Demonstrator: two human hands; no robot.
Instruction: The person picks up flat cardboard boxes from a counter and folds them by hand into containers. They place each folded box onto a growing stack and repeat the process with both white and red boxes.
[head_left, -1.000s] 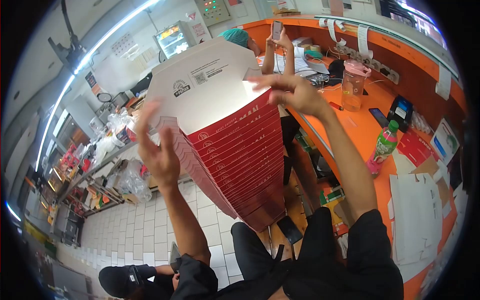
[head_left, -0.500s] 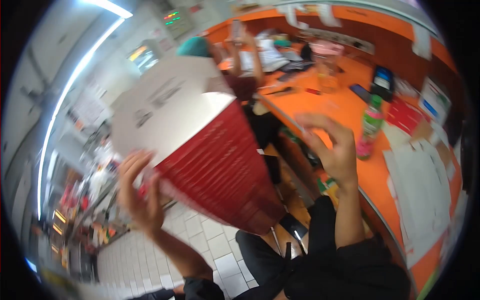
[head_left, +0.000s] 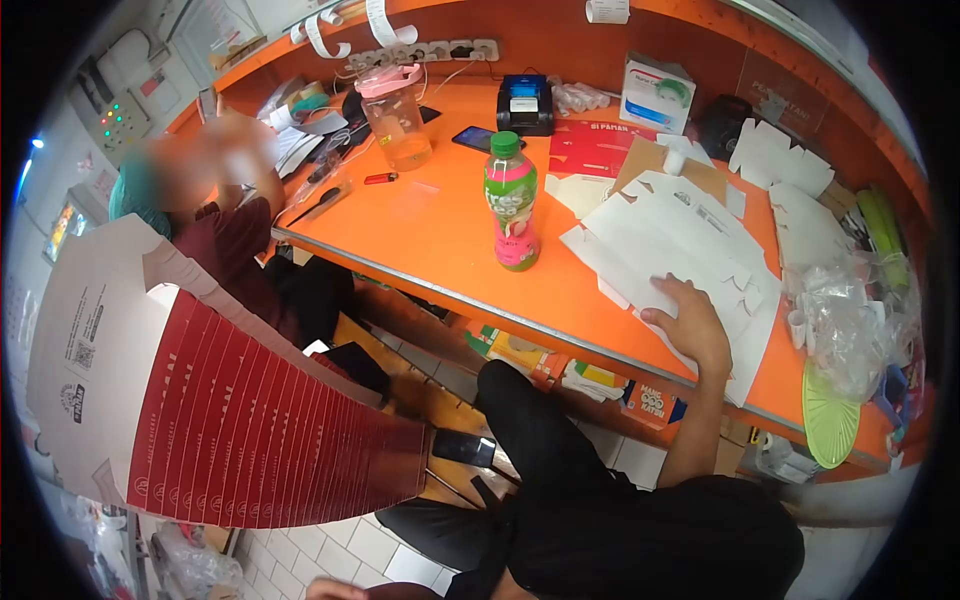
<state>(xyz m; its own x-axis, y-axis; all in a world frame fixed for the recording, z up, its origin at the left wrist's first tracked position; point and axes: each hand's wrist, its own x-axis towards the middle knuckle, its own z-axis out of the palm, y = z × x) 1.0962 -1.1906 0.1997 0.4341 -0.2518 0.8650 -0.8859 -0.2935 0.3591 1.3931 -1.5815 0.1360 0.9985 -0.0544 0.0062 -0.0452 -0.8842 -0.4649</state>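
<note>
My right hand (head_left: 695, 325) lies on flat white cardboard box blanks (head_left: 670, 235) at the right of the orange table, fingers spread and holding nothing. Only a small part of my left hand (head_left: 335, 588) shows at the bottom edge; its fingers cannot be made out. To my left leans a tall stack of nested red cartons (head_left: 270, 430), with a white carton flap (head_left: 75, 340) printed with a QR code at its far end. Neither hand visibly touches this stack. A green and pink drink bottle (head_left: 512, 200) stands upright left of the blanks.
A pink-lidded jug (head_left: 395, 120), a phone (head_left: 474, 137), a small printer (head_left: 525, 105) and a red sheet (head_left: 595, 147) are on the orange table (head_left: 440, 215). Plastic bags (head_left: 845, 320) and a green fan (head_left: 832, 412) lie right. A person (head_left: 230, 245) sits at the left end.
My view has swung right toward the table. My right hand has come down onto the white blanks. My left hand has left the red carton stack and dropped to the bottom edge.
</note>
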